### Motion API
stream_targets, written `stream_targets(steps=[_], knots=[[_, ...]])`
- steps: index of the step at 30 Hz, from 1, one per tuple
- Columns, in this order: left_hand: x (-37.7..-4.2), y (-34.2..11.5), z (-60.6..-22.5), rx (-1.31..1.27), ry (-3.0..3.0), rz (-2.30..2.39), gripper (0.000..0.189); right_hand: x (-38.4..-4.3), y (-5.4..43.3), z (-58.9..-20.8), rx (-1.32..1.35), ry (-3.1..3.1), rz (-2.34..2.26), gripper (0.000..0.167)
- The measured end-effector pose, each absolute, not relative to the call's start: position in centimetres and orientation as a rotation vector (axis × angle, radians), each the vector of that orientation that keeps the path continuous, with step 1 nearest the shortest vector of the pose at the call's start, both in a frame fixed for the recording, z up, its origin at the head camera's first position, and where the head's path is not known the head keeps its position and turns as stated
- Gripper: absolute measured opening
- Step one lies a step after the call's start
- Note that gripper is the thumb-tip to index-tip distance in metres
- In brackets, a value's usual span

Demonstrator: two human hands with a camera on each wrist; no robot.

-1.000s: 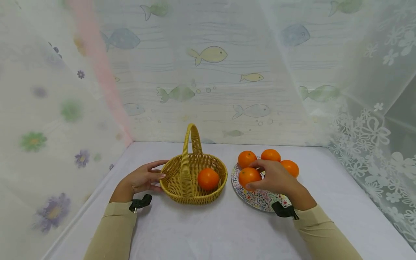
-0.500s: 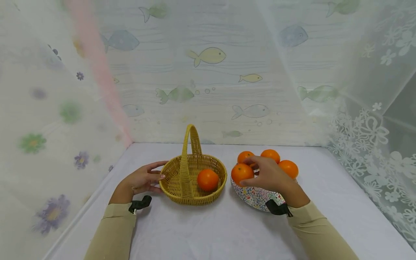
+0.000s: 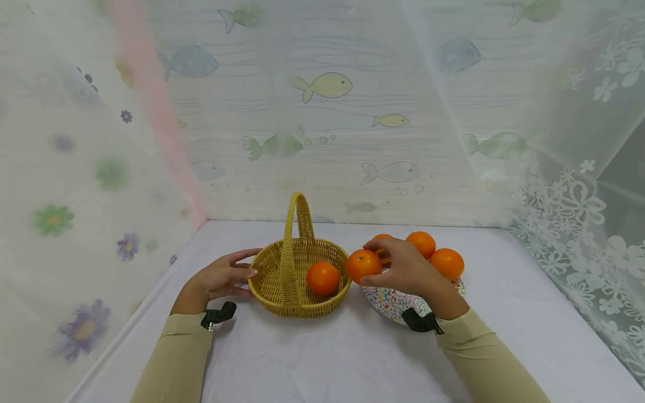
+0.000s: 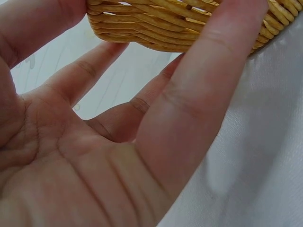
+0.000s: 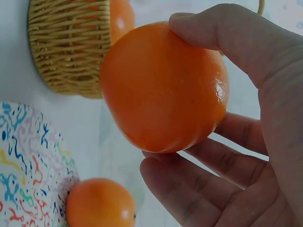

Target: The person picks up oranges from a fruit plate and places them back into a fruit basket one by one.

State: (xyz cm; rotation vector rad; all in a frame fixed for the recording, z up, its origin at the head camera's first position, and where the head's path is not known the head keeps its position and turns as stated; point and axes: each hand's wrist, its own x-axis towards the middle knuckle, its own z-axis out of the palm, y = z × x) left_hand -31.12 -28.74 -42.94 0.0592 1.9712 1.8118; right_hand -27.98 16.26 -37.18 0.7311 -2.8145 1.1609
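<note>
My right hand (image 3: 410,271) grips an orange (image 3: 364,266) between thumb and fingers, in the air between the basket's right rim and the plate. Seen from the right wrist, this orange (image 5: 163,90) is smooth and glossy, with the thumb on one side and fingers beneath. The yellow wicker basket (image 3: 299,309) has a tall arched handle, and one orange (image 3: 323,279) lies in its right half. At the basket's left side, my left hand (image 3: 221,277) touches the rim and outer wall with spread, fairly straight fingers; the left wrist view shows them against the woven wall (image 4: 151,28).
A plate (image 3: 395,302) with a colourful squiggle pattern stands right of the basket. Along its far side sit an orange (image 3: 421,243), another orange (image 3: 447,263) and a third, mostly hidden behind my right hand. White cloth (image 3: 312,358) covers the table; a fish-print curtain (image 3: 327,129) hangs behind.
My right hand has carried the orange up off the plate and leftward to the basket's right rim. The left hand and the basket have stayed in place.
</note>
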Motion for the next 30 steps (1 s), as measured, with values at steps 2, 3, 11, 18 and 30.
stream_targets(steps=[2, 3, 11, 18, 30], knots=[[-31.1, -28.7, -42.9, 0.063, 1.975, 1.809, 0.073, -28.0, 16.0, -37.1, 0.740, -2.804, 1.147, 0.064], [-31.1, -28.7, -42.9, 0.063, 1.979, 1.807, 0.073, -28.0, 15.9, -37.0, 0.746, -2.798, 1.140, 0.065], [-31.2, -28.2, -42.1, 0.033, 2.151, 1.688, 0.066, -28.1, 14.9, -37.1, 0.797, -2.775, 1.155, 0.066], [-31.3, -26.9, -41.3, -0.061, 2.490, 1.438, 0.054, -28.4, 14.0, -37.0, 0.824, -2.773, 1.169, 0.062], [-30.8, -25.1, -40.0, -0.040, 2.694, 1.316, 0.045, -28.6, 12.8, -37.3, 0.840, -2.752, 1.014, 0.060]])
